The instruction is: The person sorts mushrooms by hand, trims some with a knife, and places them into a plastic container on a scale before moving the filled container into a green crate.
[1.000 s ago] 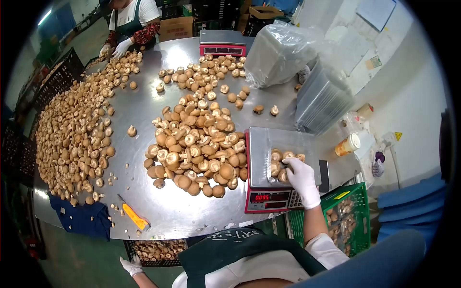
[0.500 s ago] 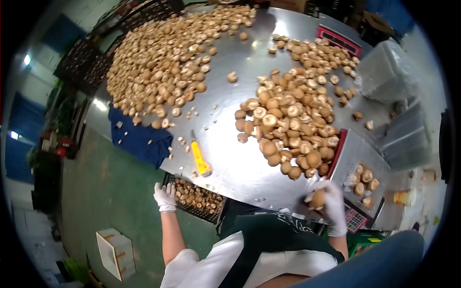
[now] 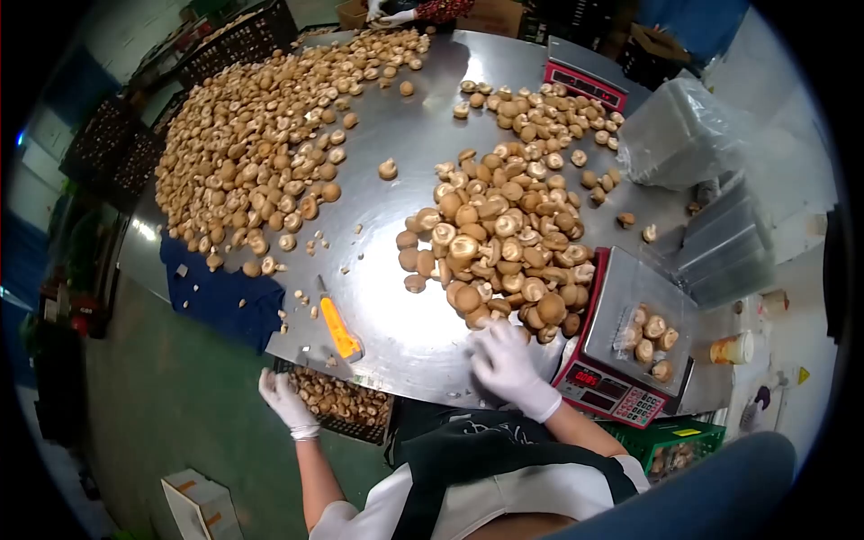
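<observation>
My right hand (image 3: 511, 367), in a white glove, reaches to the near edge of a heap of brown mushrooms (image 3: 504, 225); its fingers are apart, with no mushroom visible in them. My left hand (image 3: 290, 403), also gloved, hangs by the left end of a black crate (image 3: 382, 432) of small mushrooms below the table edge. Its fingers are loosely spread and hold nothing I can see. Right of my right hand stands a red digital scale (image 3: 598, 389), bearing a clear tray (image 3: 623, 338) with several mushrooms. A yellow utility knife (image 3: 340, 331) lies on the table between my hands.
A larger mushroom pile (image 3: 252, 153) covers the table's far left. Dark blue cloth (image 3: 220, 292) drapes over the left edge. Stacked clear trays (image 3: 724, 238) and a second scale (image 3: 585, 85) stand right. A co-worker's gloved hand (image 3: 394, 18) shows at the far end.
My right hand has moved left from beside the scale to the mushroom heap, and the mushroom it held is gone from it. The view has shifted, and a co-worker's hands now show.
</observation>
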`<state>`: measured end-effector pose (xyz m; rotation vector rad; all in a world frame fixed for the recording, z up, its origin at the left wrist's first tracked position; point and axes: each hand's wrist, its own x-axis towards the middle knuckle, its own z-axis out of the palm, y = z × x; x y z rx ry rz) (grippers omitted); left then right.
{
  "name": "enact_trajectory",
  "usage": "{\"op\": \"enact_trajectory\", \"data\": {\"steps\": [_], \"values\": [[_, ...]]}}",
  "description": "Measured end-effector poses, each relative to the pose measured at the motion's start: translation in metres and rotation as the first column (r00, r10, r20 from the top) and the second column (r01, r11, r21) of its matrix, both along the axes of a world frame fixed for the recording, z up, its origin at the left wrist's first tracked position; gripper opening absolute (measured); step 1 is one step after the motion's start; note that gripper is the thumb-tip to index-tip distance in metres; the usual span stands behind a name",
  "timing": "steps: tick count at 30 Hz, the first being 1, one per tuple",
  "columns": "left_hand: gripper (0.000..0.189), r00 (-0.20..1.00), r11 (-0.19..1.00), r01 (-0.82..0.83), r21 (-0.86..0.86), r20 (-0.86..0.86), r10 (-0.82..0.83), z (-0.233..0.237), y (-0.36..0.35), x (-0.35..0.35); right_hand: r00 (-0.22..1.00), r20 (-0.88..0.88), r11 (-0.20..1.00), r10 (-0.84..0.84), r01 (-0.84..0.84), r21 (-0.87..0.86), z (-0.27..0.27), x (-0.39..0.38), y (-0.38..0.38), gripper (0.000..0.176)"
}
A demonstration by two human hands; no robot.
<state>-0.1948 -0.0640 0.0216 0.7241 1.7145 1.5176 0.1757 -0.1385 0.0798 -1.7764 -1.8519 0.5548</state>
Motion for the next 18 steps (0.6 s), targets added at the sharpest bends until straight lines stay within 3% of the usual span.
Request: {"op": "enact_trajectory", "data": {"steps": [1,3,5,7,8,9,11,13,15,16,18], "values": [[0.041,0.951,0.97,0.237,0.046,-0.214,-0.222,0.002,0.005,0.018,0.983,0.118,0.989,-0.142,0.137,0.049,-0.007,0.011,0.004,0.045],[0.037,0.839,0.905,0.423,0.055,-0.401,-0.368,0.012,0.013,0.076,0.928,0.271,0.966,-0.255,0.23,0.119,-0.026,0.028,0.012,0.049],[0.038,0.633,0.72,0.692,0.052,-0.523,-0.571,0.019,0.025,0.129,0.895,0.414,0.985,-0.168,0.138,0.101,-0.03,0.026,0.011,0.054],[0.041,0.495,0.511,0.849,0.137,-0.546,-0.676,0.001,0.041,0.175,0.901,0.417,0.992,-0.116,0.082,0.098,-0.038,0.015,-0.002,0.055],[0.043,0.401,0.422,0.902,0.093,-0.542,-0.738,0.006,0.045,0.197,0.925,0.367,0.994,-0.1,0.077,0.077,-0.046,0.011,-0.01,0.053],[0.046,0.302,0.326,0.944,0.051,-0.533,-0.791,0.013,0.049,0.215,0.934,0.344,0.986,-0.092,0.038,0.16,-0.054,0.013,-0.019,0.05],[0.051,0.039,0.2,0.975,-0.099,-0.805,-0.592,0.018,0.059,0.242,0.954,0.292,0.979,-0.07,0.01,0.204,-0.062,0.013,-0.035,0.047],[0.06,-0.109,0.116,0.972,-0.207,-0.824,-0.556,0.004,0.06,0.256,0.948,0.3,0.977,-0.11,0.049,0.205,-0.062,0.012,-0.045,0.051],[0.056,-0.098,0.157,0.967,-0.202,-0.86,-0.502,-0.002,0.052,0.258,0.941,0.165,0.949,-0.297,0.271,0.164,-0.052,0.011,-0.049,0.061],[0.056,-0.112,0.136,0.969,-0.206,-0.859,-0.5,0.0,0.049,0.256,0.924,0.184,0.941,-0.336,0.318,0.119,-0.054,0.012,-0.047,0.071],[0.05,-0.071,0.128,0.975,-0.18,-0.805,-0.589,0.002,0.043,0.245,0.917,0.228,0.945,-0.326,0.318,0.07,-0.049,0.011,-0.038,0.073]]}}
